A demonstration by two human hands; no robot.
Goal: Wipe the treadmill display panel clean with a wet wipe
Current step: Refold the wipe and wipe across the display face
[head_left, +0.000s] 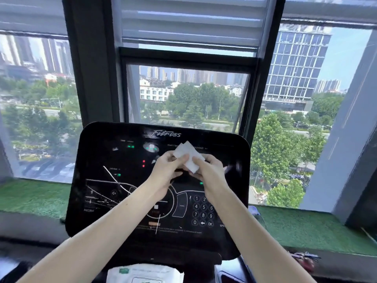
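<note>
A person's view along their own bare forearms to a treadmill display panel (98,156), a glossy black console tilted toward them in front of a tall window (187,94) over a city street. Both hands meet in front of the middle of the panel and share a white wet wipe (188,155). The left hand (167,170) pinches the wipe's left edge between thumb and curled fingers. The right hand (210,172) grips its lower right part, thumb pressed on top. The wipe is a small folded rectangle, clean and thick-looking, one corner pointing up. It seems lifted off the panel, not pressed on it, probably so it can be unfolded or shaped into a pad before wiping. The panel shows green and red lights, white line markings, a numeric keypad (203,211) at lower right, and pale smears or reflections. A pack of wet wipes (145,273) lies just below the console, within reach.
</note>
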